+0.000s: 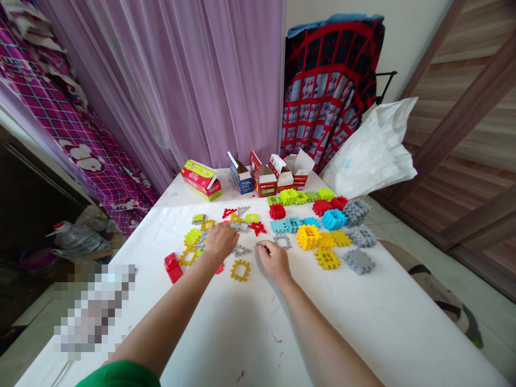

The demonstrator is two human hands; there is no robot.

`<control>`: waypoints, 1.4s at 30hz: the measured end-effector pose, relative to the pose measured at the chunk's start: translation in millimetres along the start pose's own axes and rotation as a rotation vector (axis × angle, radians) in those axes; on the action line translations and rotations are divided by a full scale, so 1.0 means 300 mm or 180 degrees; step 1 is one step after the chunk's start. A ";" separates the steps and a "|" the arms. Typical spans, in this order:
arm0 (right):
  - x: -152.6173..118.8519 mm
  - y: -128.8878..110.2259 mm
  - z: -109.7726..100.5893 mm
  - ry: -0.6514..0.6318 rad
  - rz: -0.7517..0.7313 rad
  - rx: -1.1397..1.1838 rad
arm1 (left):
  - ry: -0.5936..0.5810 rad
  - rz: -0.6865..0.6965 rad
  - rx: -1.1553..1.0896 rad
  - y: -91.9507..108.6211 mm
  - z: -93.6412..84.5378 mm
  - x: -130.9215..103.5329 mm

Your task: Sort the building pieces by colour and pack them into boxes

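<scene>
Along the counter's (242, 333) left edge lies a pixelated object (97, 312). Inward from it, a red block (173, 267) sits just left of the loose pieces (192, 236), a flat, notched mix of yellow, green, grey and red spread over the left-middle. A red-and-green box (201, 180) stands near the far left corner. My left hand (221, 241) bends down over the loose pieces; its fingertips are hidden, so I cannot tell whether they pinch one. A mustard square frame (241, 270) lies between my forearms, nearer the front edge. Open cartons (264, 180) line the far edge. My right hand (274, 260) is loosely curled, thumb toward the left; I cannot tell if it grips anything. Just beyond it lies a grey frame (281, 241). Toward the right edge sit colour-grouped stacks (308, 237), with a white bag (371, 150) by the far right corner.
</scene>
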State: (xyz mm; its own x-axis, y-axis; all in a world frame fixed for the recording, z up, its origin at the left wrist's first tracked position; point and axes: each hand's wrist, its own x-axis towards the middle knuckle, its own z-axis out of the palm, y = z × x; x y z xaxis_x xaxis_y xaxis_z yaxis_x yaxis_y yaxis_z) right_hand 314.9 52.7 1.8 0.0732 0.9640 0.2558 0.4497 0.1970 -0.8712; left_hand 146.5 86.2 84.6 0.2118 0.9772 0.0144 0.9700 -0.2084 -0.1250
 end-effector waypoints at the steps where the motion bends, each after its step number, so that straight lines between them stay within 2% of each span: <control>1: 0.003 0.000 -0.003 0.0009 0.0067 0.0074 | 0.0027 0.0087 -0.0035 0.006 -0.003 0.022; 6: 0.004 -0.002 -0.018 0.0119 0.0151 0.0418 | 0.0092 0.0597 -0.0165 0.046 0.036 0.146; 9: 0.002 -0.003 -0.023 0.0101 0.0109 0.0508 | 0.0009 0.0577 -0.0132 0.050 0.081 0.190; 13: 0.003 -0.002 -0.021 0.0015 0.0096 0.0522 | -0.0068 0.0345 0.0006 0.006 0.108 0.187; 19: 0.004 -0.004 -0.015 -0.0055 0.0090 0.0458 | -0.0131 0.0102 0.0204 -0.059 0.073 0.133; 22: 0.005 -0.007 -0.016 -0.0068 0.0077 0.0422 | -0.0021 0.0189 0.0127 -0.036 0.047 0.129; 25: 0.004 -0.008 -0.017 -0.0041 0.0082 0.0422 | 0.0049 0.0539 -0.0080 0.020 0.034 0.149; 29: 0.004 -0.011 -0.020 -0.0032 0.0045 0.0458 | -0.0101 0.0840 -0.0318 0.082 0.045 0.197; 34: 0.007 -0.023 -0.024 -0.0042 0.0096 0.0453 | -0.0282 0.0624 -0.0559 0.077 0.068 0.246; 42: 0.013 -0.024 -0.017 -0.0090 0.0068 0.0403 | -0.0424 0.0198 -0.1069 0.040 0.069 0.283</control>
State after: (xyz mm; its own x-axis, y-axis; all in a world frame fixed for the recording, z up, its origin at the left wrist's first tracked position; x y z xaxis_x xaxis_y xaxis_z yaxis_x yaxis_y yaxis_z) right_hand 316.5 54.0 11.2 0.0558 0.9725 0.2261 0.3322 0.1955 -0.9227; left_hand 173.6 167.6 63.8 0.2757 0.9543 -0.1150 0.9455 -0.2477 0.2114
